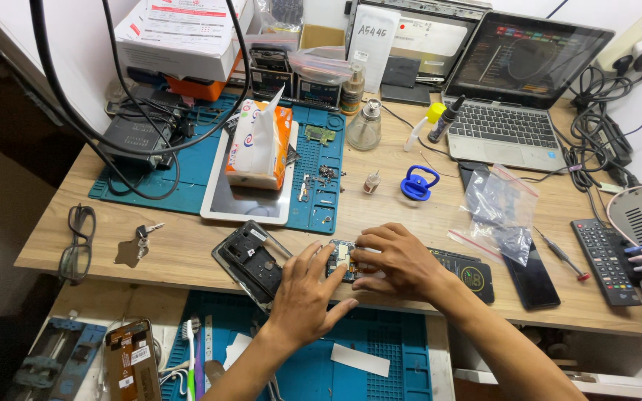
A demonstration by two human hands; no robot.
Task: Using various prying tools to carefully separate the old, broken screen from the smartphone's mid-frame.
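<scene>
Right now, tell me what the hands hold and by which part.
Both hands are on a small opened phone board at the desk edge: left hand at its left side, right hand over its right side and top. The exact grip is hidden.

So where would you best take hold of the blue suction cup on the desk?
By the ring handle on top of the blue suction cup, probably from above: the ring looks raised with an open hole, while the cup sits on the table. Space around it looks free.
</scene>
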